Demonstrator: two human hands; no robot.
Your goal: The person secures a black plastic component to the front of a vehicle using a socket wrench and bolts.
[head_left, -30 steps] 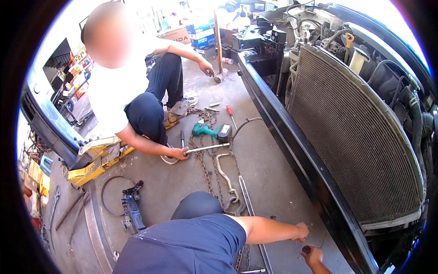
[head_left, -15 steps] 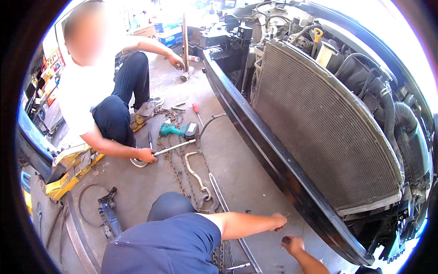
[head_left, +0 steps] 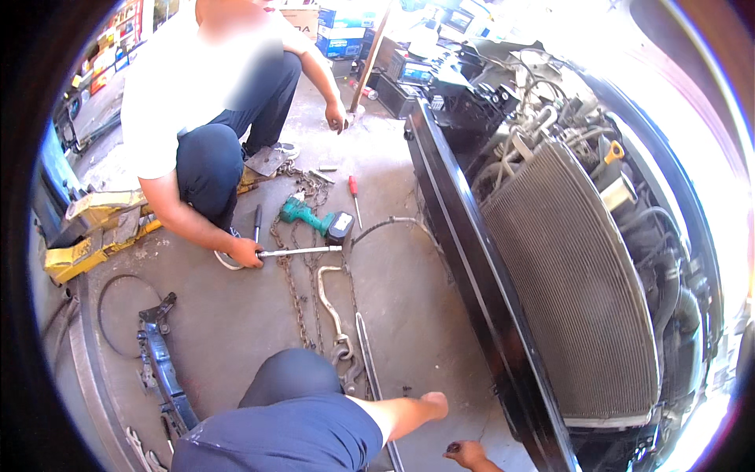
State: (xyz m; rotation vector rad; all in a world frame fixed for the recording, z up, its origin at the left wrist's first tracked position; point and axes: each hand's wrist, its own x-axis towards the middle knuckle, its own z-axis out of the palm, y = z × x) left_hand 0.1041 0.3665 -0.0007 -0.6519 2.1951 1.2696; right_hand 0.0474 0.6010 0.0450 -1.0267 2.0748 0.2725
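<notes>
My right fingers [head_left: 465, 446] hold a small dark thing [head_left: 451, 448]. My left fingers [head_left: 441, 404] are near them. Another person [head_left: 185, 86] holds a metal bar [head_left: 303, 252] near a green drill [head_left: 309, 219] on the floor [head_left: 417, 315].

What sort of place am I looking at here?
Probably a vehicle repair workshop: an exposed grey finned radiator behind a long black bumper beam, and a green-and-black cordless power tool beside rusty metal chains.

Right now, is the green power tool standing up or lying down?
Lying down: the green power tool is on its side on the floor, with its black battery out to one side, not underneath.
</notes>
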